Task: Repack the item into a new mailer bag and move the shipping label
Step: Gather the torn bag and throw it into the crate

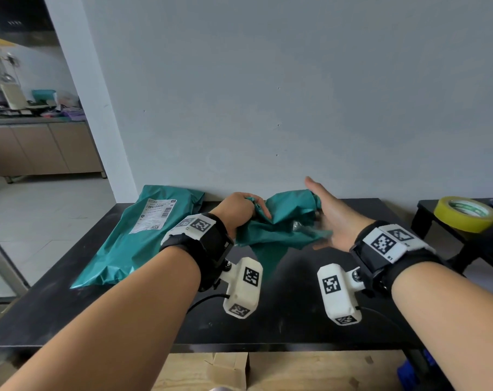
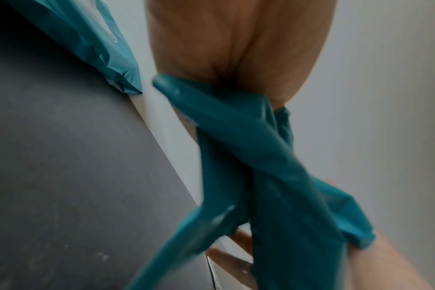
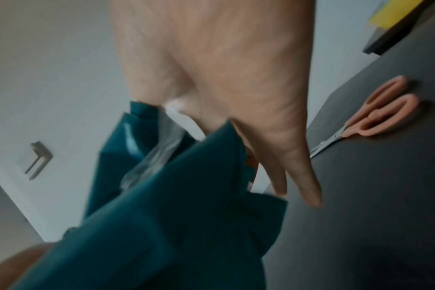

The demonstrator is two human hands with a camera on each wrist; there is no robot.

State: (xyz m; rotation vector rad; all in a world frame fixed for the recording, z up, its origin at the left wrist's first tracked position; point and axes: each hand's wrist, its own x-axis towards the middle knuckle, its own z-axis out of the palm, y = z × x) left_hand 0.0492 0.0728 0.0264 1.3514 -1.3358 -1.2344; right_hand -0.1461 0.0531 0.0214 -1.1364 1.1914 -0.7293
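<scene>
A crumpled, limp teal mailer bag (image 1: 282, 221) hangs between my two hands above the black table (image 1: 267, 320). My left hand (image 1: 241, 208) grips its left edge in a fist, and the left wrist view shows the bag (image 2: 261, 157) twisting down from that hand (image 2: 236, 49). My right hand (image 1: 331, 214) lies against the bag's right side with thumb up and fingers straight. In the right wrist view the bag (image 3: 174, 215) sits under the hand (image 3: 236, 78), with some clear plastic (image 3: 156, 157) showing in its folds. A second, filled teal mailer (image 1: 143, 238) bearing the white shipping label (image 1: 155, 215) lies at the far left.
Orange-handled scissors (image 3: 375, 115) lie on the table to the right of my right hand. A roll of yellow tape (image 1: 465, 214) stands on a small black side table (image 1: 428, 206) at the right. A grey wall runs right behind the table.
</scene>
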